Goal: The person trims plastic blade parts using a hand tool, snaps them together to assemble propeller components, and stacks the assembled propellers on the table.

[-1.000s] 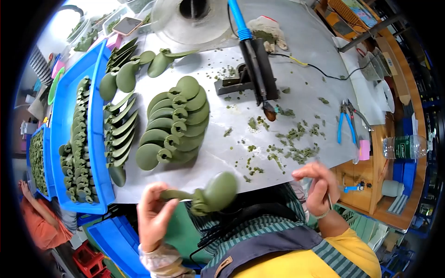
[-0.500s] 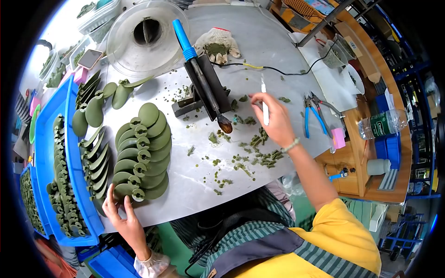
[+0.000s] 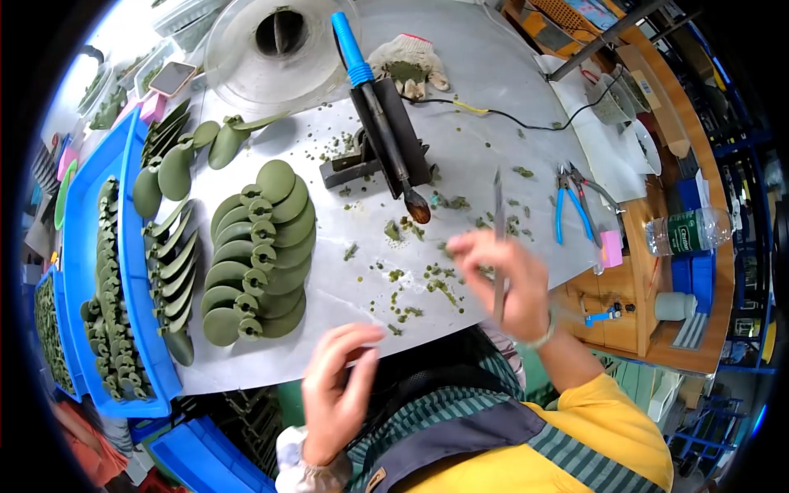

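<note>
My right hand (image 3: 511, 283), slightly blurred, holds a slim pen-shaped tool (image 3: 499, 205) upright, its pointed end towards the far side of the table. Beneath and beside it lie small green offcuts (image 3: 440, 283). My left hand (image 3: 339, 386) hovers over the table's front edge with thumb and fingers apart, holding nothing. To its left, overlapping green oval pieces with notched round joints (image 3: 263, 255) form a long row. Straight ahead, a soldering iron (image 3: 382, 131) with a blue handle and brown tip rests in a black stand (image 3: 353, 168).
A blue tray (image 3: 156, 386) of green parts stands left, beside more curved green pieces (image 3: 177, 263). Blue-handled pliers (image 3: 567, 209) and a pink block (image 3: 610, 249) lie right. At the back are a glove (image 3: 407, 62), a clear round cover (image 3: 226, 74) and a black cord (image 3: 526, 123).
My left hand has left the row of green pieces and moved right. My right hand has come nearer to me with the pen-shaped tool. The view has shifted slightly.
</note>
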Demonstrator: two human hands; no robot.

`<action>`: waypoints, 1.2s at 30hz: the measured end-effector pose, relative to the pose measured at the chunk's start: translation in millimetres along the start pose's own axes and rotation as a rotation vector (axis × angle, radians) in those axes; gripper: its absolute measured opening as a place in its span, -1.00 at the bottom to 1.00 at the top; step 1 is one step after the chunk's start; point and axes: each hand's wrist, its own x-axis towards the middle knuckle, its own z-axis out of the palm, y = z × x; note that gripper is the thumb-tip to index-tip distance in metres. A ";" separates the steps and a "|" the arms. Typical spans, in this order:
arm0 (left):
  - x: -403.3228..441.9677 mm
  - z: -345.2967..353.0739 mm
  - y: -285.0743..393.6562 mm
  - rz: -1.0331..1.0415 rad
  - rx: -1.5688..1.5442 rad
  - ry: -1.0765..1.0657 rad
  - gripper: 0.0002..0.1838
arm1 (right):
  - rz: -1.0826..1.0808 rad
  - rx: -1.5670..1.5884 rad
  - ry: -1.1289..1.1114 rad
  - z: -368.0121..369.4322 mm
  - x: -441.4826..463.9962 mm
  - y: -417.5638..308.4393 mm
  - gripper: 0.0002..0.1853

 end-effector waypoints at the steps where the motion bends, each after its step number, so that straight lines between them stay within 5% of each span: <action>1: 4.1 9.6 -1.9 -0.102 -0.208 -0.101 -0.73 | -0.107 -0.025 -0.080 0.7 -6.2 -15.2 -0.75; 5: 9.7 37.3 -3.5 -0.264 -0.748 -0.078 -0.73 | -0.314 -0.014 -0.151 16.7 -24.9 -33.2 -0.68; 9: 8.5 38.7 -12.4 -0.283 -0.796 0.011 -0.74 | -0.279 0.047 -0.150 24.1 -27.4 -34.6 -0.73; 14: 11.8 24.0 -15.5 -0.255 -0.674 0.054 -0.72 | -0.083 0.188 -0.262 -9.9 -10.1 -42.8 -0.72; 19: 15.4 19.8 -22.5 -0.134 -0.619 0.057 -0.76 | 0.298 0.379 -0.091 -15.6 3.4 -61.9 -0.81; 36: 14.2 20.1 -24.5 -0.027 -0.510 0.080 -0.76 | 0.060 0.236 -0.230 -6.2 -1.1 -53.3 -0.95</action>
